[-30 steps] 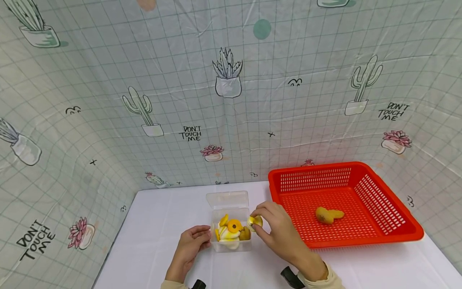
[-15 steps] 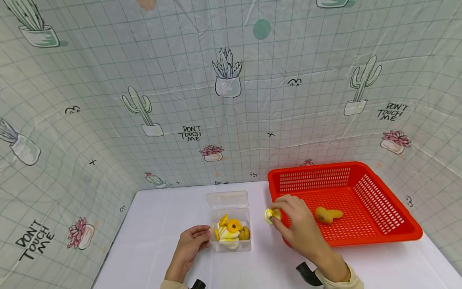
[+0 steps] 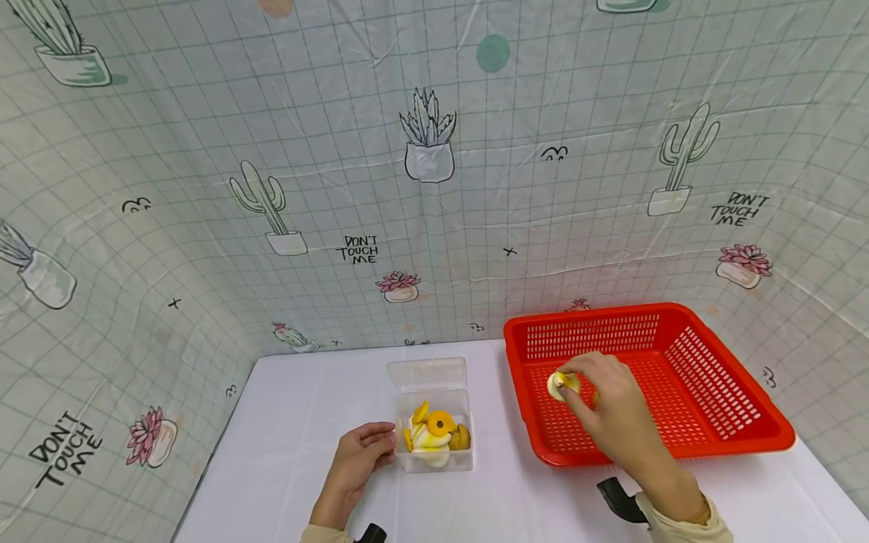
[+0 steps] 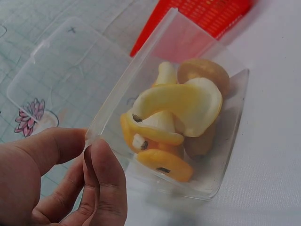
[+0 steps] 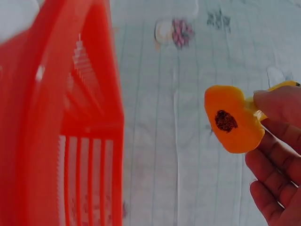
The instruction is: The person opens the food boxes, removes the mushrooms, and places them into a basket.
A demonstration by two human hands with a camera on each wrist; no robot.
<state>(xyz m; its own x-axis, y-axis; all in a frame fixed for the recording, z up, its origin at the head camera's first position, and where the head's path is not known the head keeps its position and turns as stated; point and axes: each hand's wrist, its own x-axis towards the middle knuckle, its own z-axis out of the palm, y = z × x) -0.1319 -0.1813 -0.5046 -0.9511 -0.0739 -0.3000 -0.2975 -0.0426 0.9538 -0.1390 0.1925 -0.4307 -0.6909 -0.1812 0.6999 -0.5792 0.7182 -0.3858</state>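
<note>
My right hand (image 3: 614, 411) is over the red basket, pinching a yellow mushroom (image 3: 562, 386) between thumb and fingers. In the right wrist view the mushroom (image 5: 230, 120) shows an orange cap with a dark spot; a second yellow piece sticks out behind the thumb. My left hand (image 3: 360, 460) pinches the left wall of a clear plastic box (image 4: 106, 106) between thumb and fingers. Several yellow, white and brown mushrooms (image 4: 197, 101) lie heaped in the box. A tan mushroom in the basket is mostly hidden behind my right hand.
The red basket (image 3: 543, 452) with slotted walls stands on the right of the white table (image 3: 271, 437). The box's clear lid (image 3: 428, 374) is folded back behind it. A patterned curtain (image 3: 434, 226) hangs behind and at both sides.
My right hand has moved right with the mushroom, from beside the box to over the red basket. My left hand has stayed on the box.
</note>
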